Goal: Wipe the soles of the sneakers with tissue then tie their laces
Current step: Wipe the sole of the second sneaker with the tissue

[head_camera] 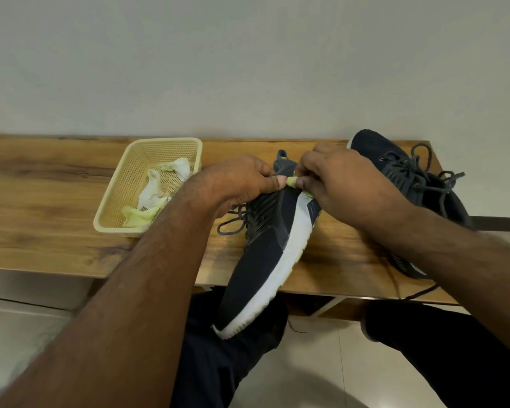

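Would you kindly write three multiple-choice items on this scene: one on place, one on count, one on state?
1. Where do the used tissues lie?
A. in the cream basket
B. on the floor
C. inside a sneaker

2. How many sneakers show?
A. one
B. two
C. three

3. How are the laces of the far sneaker?
A. tied in a bow
B. removed
C. loose

Key: 1 A, the crumpled tissues sit within the basket's walls on the wooden table. 2 B, one near sneaker is under both hands, one at the right. 3 C, its lace ends trail free.
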